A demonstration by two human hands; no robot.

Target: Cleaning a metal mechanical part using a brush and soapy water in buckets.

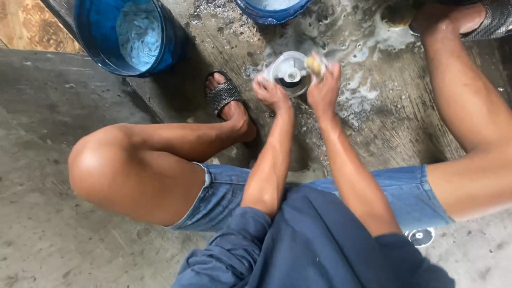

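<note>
Soap foam lies spread over the wet concrete floor (384, 133) where the person squats, knees wide, so both arms reach down between them to the work. The left hand (271, 93) is closed on the rim of a clear round lid (290, 73), holding it tilted up off the ground so its inner face, with a white hub at the centre, is turned toward the other hand. The right hand (323, 88) is closed around a yellowish sponge (315, 65), pressed to the lid's right edge; that hand is blurred, so how firmly the sponge bears on the plastic I cannot tell.

A blue bucket (88, 32) with pale sudsy water stands up and to the left, near the left foot in its dark sandal (223, 96), within an arm's reach of the washing spot. A second blue basin (266, 15) sits just beyond the lid at the top edge, close enough for dipping. The right foot (453, 18) rests at the top right, clear of the foam patch.
</note>
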